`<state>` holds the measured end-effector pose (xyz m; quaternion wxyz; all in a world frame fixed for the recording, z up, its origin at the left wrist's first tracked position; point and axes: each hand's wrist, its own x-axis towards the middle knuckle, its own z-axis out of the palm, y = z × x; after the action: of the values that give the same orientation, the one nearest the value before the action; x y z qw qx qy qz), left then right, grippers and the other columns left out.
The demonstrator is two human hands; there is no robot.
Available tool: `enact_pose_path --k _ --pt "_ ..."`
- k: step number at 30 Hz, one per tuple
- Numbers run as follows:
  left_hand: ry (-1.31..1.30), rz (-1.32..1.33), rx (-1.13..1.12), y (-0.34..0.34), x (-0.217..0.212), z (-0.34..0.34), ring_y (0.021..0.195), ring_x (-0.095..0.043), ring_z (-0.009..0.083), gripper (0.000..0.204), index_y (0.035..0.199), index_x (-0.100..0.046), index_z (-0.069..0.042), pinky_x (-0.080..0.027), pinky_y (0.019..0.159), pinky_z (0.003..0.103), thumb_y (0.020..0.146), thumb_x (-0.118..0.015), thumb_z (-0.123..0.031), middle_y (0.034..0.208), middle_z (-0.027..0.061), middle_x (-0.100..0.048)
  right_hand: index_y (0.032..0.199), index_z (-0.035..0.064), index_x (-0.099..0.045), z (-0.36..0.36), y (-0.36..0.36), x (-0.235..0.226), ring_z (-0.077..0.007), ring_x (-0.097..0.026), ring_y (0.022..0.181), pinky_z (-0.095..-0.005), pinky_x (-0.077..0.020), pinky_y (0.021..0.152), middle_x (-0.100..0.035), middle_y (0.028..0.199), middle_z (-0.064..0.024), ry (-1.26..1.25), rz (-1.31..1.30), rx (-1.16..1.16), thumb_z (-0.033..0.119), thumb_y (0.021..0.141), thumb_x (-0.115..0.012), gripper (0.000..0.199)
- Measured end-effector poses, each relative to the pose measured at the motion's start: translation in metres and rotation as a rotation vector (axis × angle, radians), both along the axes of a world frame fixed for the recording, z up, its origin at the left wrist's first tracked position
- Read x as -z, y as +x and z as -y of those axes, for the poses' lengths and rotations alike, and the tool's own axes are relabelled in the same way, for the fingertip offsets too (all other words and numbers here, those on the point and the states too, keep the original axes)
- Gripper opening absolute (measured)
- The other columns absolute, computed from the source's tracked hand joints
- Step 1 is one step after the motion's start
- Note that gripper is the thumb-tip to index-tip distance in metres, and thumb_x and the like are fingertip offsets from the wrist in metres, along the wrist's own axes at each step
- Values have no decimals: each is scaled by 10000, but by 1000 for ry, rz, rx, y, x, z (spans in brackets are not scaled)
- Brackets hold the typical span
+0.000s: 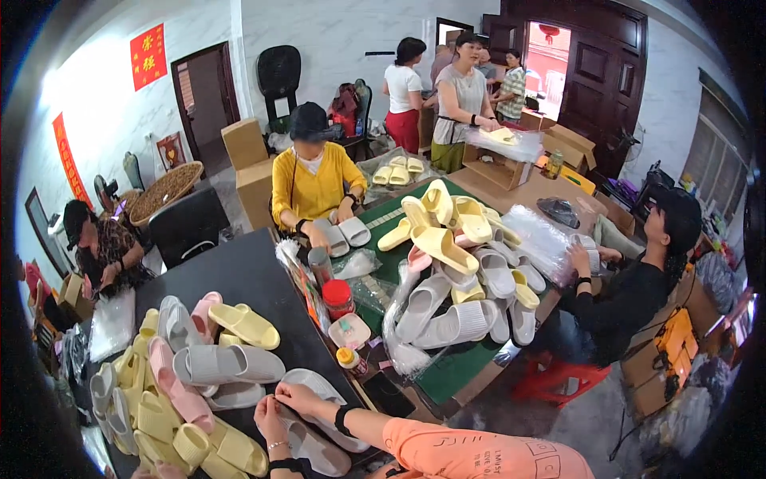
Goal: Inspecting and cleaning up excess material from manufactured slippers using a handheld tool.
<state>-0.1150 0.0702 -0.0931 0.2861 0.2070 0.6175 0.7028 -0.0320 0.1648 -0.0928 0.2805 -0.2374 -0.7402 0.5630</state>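
My right hand (302, 399) reaches in from the lower right in an orange sleeve (487, 447), a black band on its wrist. Close beside it is my left hand (271, 421), with a bracelet and a dark band. Both have their fingers drawn together in a pinch at the edge of a pair of grey slippers; anything between the fingertips is too small to make out. One grey slipper (317, 449) lies just right of my left hand, and another grey slipper (319, 385) lies behind my right hand. Left of them, grey, pink and yellow slippers (152, 415) form a heap.
Someone else's fingers (159, 471) touch the heap at lower left. Beyond the dark table (231, 271), another slipper pile (455, 263) covers a green surface. A red-lidded jar (337, 295) and a glue bottle (351, 361) stand between. Co-workers in yellow (319, 188) and black (630, 295) handle grey slippers.
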Motion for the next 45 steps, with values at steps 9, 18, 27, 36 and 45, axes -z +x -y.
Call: enact_pose_path --k 9,18,27,36,45 --pt "15 57 3 -9 10 3 568 -458 69 123 788 -586 0 -357 524 193 829 -556 -112 640 -5 -527 781 33 -540 1 -7 8 -96 -521 634 -250 -416 580 -571 680 -27 -183 -51 -104 170 820 -549 143" --pt "7 69 3 0 -6 2 564 -466 72 125 760 -600 16 -361 529 194 816 -564 -90 622 7 -536 768 36 -542 -3 -12 22 -92 -505 638 -247 -410 602 -561 685 -23 -207 -37 -121 149 823 -536 126" --pt "-18 -10 23 0 -2 -2 550 -432 64 143 718 -608 15 -313 503 199 807 -567 -89 607 -6 -512 774 24 -548 -6 -11 23 -104 -534 659 -248 -433 624 -582 703 -31 -217 -33 -103 130 822 -522 120" --pt "26 110 -133 -3 18 -3 547 -431 64 105 759 -583 -1 -326 499 194 793 -562 -98 601 -13 -494 860 36 -535 16 9 -4 -293 -565 713 -366 -438 628 -566 708 -110 342 -291 183 214 798 -523 189" --pt "110 162 -185 -4 19 -7 523 -410 82 70 727 -510 -28 -338 496 204 784 -527 -65 581 -3 -451 879 44 -559 50 72 14 -324 -489 903 -403 -399 759 -522 880 -161 326 210 -77 262 793 -530 235"
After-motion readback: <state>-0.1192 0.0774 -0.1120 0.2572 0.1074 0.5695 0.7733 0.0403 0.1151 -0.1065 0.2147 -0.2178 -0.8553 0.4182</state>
